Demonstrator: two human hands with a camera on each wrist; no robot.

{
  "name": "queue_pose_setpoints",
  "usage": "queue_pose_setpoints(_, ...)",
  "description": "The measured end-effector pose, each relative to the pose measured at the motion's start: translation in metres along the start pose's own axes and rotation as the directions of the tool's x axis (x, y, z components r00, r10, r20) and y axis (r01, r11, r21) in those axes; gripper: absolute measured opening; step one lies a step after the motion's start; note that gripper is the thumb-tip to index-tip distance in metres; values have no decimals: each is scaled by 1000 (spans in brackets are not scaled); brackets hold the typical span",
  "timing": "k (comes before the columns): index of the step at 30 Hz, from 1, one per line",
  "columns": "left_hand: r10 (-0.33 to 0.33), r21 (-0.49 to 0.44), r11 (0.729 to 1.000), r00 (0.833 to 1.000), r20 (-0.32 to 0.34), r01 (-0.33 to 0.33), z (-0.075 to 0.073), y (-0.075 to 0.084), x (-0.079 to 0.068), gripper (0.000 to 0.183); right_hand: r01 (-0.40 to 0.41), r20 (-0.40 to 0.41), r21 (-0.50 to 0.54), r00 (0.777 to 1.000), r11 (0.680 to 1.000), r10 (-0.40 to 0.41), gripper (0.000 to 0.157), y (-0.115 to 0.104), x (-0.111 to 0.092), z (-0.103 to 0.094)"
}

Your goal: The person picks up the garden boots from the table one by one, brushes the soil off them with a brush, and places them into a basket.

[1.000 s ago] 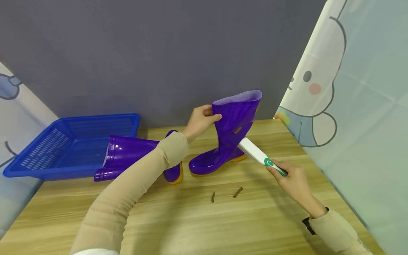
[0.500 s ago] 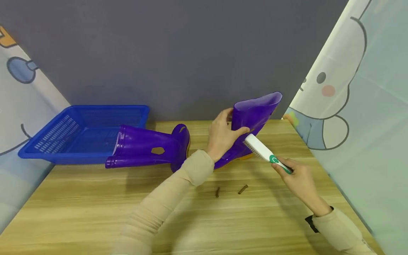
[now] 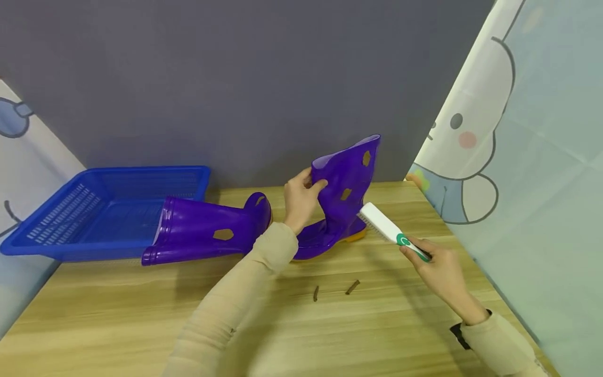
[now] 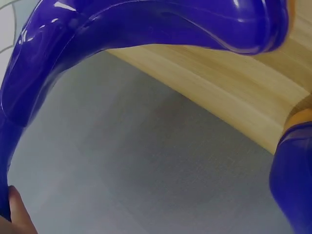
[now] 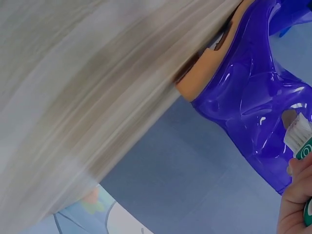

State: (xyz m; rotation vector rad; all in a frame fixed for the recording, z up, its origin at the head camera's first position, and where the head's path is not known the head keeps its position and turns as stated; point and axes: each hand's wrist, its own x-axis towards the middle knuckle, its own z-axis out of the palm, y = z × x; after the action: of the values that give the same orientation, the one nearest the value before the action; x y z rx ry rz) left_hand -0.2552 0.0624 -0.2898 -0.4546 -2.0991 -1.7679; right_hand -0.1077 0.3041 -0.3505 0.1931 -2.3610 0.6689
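Note:
A purple rain boot (image 3: 336, 207) with a yellow-orange sole stands on the wooden table, its shaft tilted right. Brown patches (image 3: 366, 158) mark the shaft. My left hand (image 3: 301, 201) holds the shaft near its top edge; in the left wrist view only a bit of that hand (image 4: 19, 212) shows. My right hand (image 3: 443, 269) grips the green-and-white handle of a white brush (image 3: 381, 222), whose bristles face the back of the boot. The right wrist view has the brush (image 5: 298, 130) beside a brown patch (image 5: 288, 117); contact there is hard to tell.
A second purple boot (image 3: 198, 222) with a brown patch lies on its side, its shaft against a blue plastic basket (image 3: 105, 251). Two small brown sticks (image 3: 353, 287) lie on the table (image 3: 377, 335). A grey wall stands behind.
The boot's shaft has turned, so two brown patches now face the head camera. My left hand first slid lower, then back up near the rim. The brush stays close to the boot's back.

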Motion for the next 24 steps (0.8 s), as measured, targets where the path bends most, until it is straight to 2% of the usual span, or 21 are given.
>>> queue_pose_setpoints(3,-81,-85,993,997,17,82,-2,-5,2,32,12,-7,6,1000,1000,-12,27,1,1,1)
queue_pose_setpoints(7,-126,-146,981,992,13,127,-4,-10,4,31,-12,-23,30,1000,999,13,26,1,6,1)
queue_pose_setpoints(11,-152,-177,973,988,8,151,-6,-12,6,31,-45,-32,34,998,998,46,25,0,13,3)
queue_pose_setpoints(18,-252,-216,943,967,33,253,-11,-18,6,31,-98,-45,63,994,993,101,28,-4,28,16)
queue_pose_setpoints(21,-282,-234,930,958,42,284,-11,-20,4,33,-98,-91,103,990,990,107,28,-6,37,21)
queue_pose_setpoints(24,-301,-251,919,952,53,305,-11,-22,2,34,-58,-168,138,982,989,81,26,-9,51,25)
